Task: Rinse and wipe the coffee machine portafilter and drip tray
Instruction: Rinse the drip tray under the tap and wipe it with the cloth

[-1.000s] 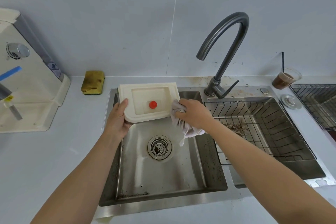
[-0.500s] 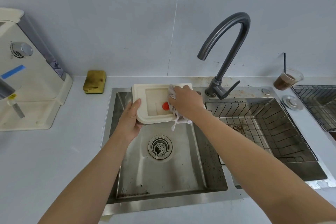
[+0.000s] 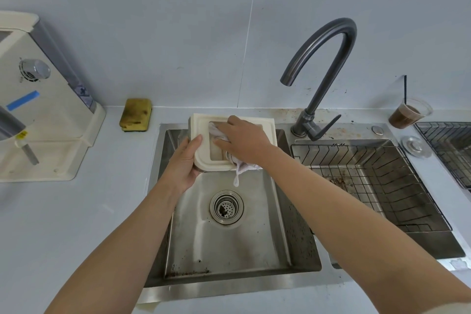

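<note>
Holding the drip tray (image 3: 201, 132) above the sink (image 3: 254, 245), the left hand (image 3: 184, 164) gripped its near-left corner, with the thumb lying on the top rim and the other fingers hidden under the tray. The tray was cream-coloured, with a sunken middle, and it hung over the far part of the basin, at about 12 o'clock from the drain strainer (image 3: 226, 207). The right hand (image 3: 243, 141) was pressed flat into the sunken middle, closed over a pale cloth (image 3: 240, 168); one bunch of the cloth showed at the fingertips and a loose end hung over the near edge of the tray toward the drain. The portafilter could not be made out with certainty.

The faucet (image 3: 321, 79) stood at 2 o'clock from the tray, and its curved spout ended to the right of the tray, not over it. At 3 o'clock from the basin, a wire basket (image 3: 369, 181) sat in a second basin, with brown grounds on its bottom. A plastic cup (image 3: 407, 116) with brown liquid stood on the bench (image 3: 51, 224) at the far right. At 9 o'clock from the tray a yellow sponge (image 3: 136, 115) lay against the wall, and further left the cream coffee machine (image 3: 33, 99) stood on the bench, a strip of blue tape on its front.
</note>
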`<state>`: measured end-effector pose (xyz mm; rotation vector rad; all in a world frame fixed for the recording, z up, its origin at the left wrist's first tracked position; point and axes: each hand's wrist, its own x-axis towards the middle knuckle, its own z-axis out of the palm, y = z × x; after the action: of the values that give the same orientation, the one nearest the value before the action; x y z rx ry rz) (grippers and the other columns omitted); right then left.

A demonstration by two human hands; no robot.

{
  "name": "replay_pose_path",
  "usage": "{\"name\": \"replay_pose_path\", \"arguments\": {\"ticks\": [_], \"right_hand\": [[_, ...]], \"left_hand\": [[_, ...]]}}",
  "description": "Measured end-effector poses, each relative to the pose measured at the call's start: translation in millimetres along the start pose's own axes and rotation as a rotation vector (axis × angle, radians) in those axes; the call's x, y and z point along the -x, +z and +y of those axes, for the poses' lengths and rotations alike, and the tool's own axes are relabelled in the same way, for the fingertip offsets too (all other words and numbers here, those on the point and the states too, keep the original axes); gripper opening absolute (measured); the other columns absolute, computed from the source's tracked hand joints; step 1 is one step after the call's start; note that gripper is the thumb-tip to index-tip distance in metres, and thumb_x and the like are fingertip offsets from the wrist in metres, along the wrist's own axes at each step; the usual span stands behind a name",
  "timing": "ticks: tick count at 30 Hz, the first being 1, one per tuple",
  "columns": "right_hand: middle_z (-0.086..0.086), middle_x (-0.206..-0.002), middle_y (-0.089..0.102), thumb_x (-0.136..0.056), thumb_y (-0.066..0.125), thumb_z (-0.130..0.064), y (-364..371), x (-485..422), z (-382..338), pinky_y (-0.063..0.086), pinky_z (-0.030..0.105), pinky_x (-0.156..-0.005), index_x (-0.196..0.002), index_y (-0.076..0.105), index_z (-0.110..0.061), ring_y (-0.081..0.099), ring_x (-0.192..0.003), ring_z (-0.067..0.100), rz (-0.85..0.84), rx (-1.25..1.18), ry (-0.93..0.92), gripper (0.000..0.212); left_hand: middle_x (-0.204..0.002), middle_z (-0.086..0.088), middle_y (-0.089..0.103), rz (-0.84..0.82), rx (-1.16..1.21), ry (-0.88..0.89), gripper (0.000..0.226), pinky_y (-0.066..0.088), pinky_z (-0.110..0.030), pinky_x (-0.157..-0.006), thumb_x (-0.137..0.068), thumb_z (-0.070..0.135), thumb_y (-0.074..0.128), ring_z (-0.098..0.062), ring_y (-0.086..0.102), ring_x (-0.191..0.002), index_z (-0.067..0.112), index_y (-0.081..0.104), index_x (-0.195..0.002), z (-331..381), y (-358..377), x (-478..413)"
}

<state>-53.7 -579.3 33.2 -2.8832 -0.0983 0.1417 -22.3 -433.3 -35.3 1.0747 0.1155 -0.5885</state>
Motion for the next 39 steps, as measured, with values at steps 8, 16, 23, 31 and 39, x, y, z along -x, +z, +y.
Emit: {"name": "replay_pose_path", "arguments": {"ticks": [8,16,23,31,39], "right_hand": [[-0.003,-0.073,0.036,-0.09,0.046,-0.03,5.8,2.8,-5.2,0.031,0.029,-0.069,-0.06,0.032,-0.023,0.044,-0.076,0.019,-0.21,-0.244,0.066,0.033],[-0.003,-0.065,0.036,-0.085,0.047,-0.027,4.9,4.4,6.2,0.028,0.026,-0.056,-0.056,0.027,-0.021,0.037,-0.062,0.015,-0.304,-0.115,0.027,0.036],[-0.001,-0.084,0.044,-0.09,0.044,-0.034,-10.9,4.6,28.1,0.032,0.027,-0.063,-0.077,0.05,-0.024,0.048,-0.076,0.019,-0.173,-0.035,-0.006,0.018],[0.002,-0.122,0.044,-0.095,0.042,-0.037,-6.5,-8.4,24.5,0.035,0.027,-0.07,-0.131,0.045,-0.027,0.047,-0.107,0.019,-0.085,0.279,-0.161,0.038],[0.002,-0.12,0.046,-0.093,0.047,-0.032,-3.0,-10.2,27.5,0.034,0.028,-0.065,-0.127,0.049,-0.029,0.047,-0.107,0.02,0.0,0.236,-0.145,0.034]], "left_hand": [[-0.064,0.01,0.07,0.06,-0.015,0.032,0.011,0.054,-0.02,-0.05,-0.091,0.025,0.053,-0.004,0.066,-0.057,0.023,0.051,-0.081,-6.6,3.8,-5.5],[-0.079,0.001,0.066,0.037,-0.075,0.004,0.011,0.049,-0.028,-0.058,-0.09,0.024,0.054,-0.009,0.064,-0.063,0.022,0.053,-0.08,-12.4,5.4,-10.6],[-0.078,0.001,0.062,0.084,-0.091,0.003,0.012,0.048,-0.016,-0.042,-0.09,0.025,0.054,-0.005,0.064,-0.055,0.021,0.052,-0.079,-1.0,-0.6,-17.0],[-0.083,-0.002,0.073,-0.019,0.004,-0.04,0.021,0.056,-0.024,-0.061,-0.093,0.028,0.049,-0.013,0.069,-0.072,0.014,0.062,-0.101,-5.2,10.0,-14.7],[-0.103,-0.008,0.062,0.026,-0.042,-0.002,0.031,0.051,-0.031,-0.068,-0.092,0.025,0.05,-0.02,0.061,-0.086,0.012,0.047,-0.12,6.3,0.7,-11.3]]}}
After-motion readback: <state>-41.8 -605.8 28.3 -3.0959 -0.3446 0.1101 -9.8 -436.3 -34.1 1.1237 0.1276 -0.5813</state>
